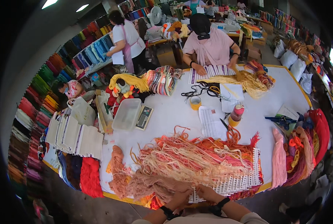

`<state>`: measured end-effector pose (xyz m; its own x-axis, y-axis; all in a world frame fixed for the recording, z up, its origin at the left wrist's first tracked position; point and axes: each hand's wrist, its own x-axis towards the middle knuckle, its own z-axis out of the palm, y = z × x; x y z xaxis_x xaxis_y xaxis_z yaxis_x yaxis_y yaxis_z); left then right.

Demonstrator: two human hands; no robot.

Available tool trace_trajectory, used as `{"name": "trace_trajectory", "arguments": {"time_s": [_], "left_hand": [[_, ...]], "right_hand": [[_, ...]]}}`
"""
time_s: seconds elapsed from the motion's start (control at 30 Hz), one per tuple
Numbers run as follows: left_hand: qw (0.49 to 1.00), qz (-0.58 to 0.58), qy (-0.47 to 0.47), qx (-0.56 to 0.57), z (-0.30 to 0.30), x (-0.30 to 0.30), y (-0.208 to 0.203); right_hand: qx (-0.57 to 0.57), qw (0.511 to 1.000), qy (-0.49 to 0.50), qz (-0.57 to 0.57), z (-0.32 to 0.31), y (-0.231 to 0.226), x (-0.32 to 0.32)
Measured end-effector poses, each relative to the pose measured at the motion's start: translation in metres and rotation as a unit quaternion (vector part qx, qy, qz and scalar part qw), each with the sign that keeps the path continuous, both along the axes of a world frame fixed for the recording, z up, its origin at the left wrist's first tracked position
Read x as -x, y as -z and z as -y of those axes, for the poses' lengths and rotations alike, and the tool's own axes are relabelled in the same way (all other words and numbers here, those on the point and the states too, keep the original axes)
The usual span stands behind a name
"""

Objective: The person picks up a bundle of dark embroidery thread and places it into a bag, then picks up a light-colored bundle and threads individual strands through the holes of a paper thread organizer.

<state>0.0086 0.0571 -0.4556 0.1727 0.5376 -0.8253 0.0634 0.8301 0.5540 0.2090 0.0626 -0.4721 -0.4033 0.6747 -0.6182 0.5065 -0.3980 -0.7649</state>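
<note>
Together, both hands' fingers (192,193) pinching pale yarn strands (196,160), white card (241,183) beneath

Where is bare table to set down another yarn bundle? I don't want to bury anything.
Bare white table lies between the scale, yellow tape roll and printed sheet; another patch sits left of the blue scissors. Crowded: the near edge by both hands, under orange-pink yarn.

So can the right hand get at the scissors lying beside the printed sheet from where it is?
Probably yes: the right hand works at the table's near edge, and only the loose yarn pile lies between it and the scissors.
</note>
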Motion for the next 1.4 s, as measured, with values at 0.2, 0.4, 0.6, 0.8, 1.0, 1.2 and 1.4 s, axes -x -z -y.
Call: {"name": "trace_trajectory", "arguments": {"time_s": [0.2,0.4,0.6,0.8,1.0,1.2,1.4], "left_hand": [[0.91,0.348,-0.156,0.163,0.008,0.022,0.009],[0.968,-0.016,0.245,0.053,-0.006,-0.007,-0.013],[0.917,-0.071,0.353,-0.169,0.001,0.0,0.041],[0.832,-0.154,0.307,-0.436,-0.038,0.041,-0.034],[0.967,0.133,-0.182,-0.117,-0.058,0.168,-0.096],[0.875,-0.225,-0.337,-0.265,-0.064,0.225,-0.134],[0.969,-0.025,-0.22,-0.105,-0.045,0.15,-0.145]], "right_hand": [[-0.011,1.0,0.015,-0.023,0.001,0.013,0.001],[-0.003,1.0,-0.012,-0.016,-0.003,0.031,0.001],[-0.003,0.99,-0.144,-0.003,-0.019,-0.017,0.005],[-0.077,0.975,-0.167,0.128,-0.006,-0.013,-0.004],[-0.038,0.974,-0.178,0.133,-0.01,-0.006,0.0],[-0.037,0.973,-0.182,0.14,-0.012,-0.006,0.003],[-0.095,0.97,-0.178,0.133,-0.007,-0.007,0.001]]}}
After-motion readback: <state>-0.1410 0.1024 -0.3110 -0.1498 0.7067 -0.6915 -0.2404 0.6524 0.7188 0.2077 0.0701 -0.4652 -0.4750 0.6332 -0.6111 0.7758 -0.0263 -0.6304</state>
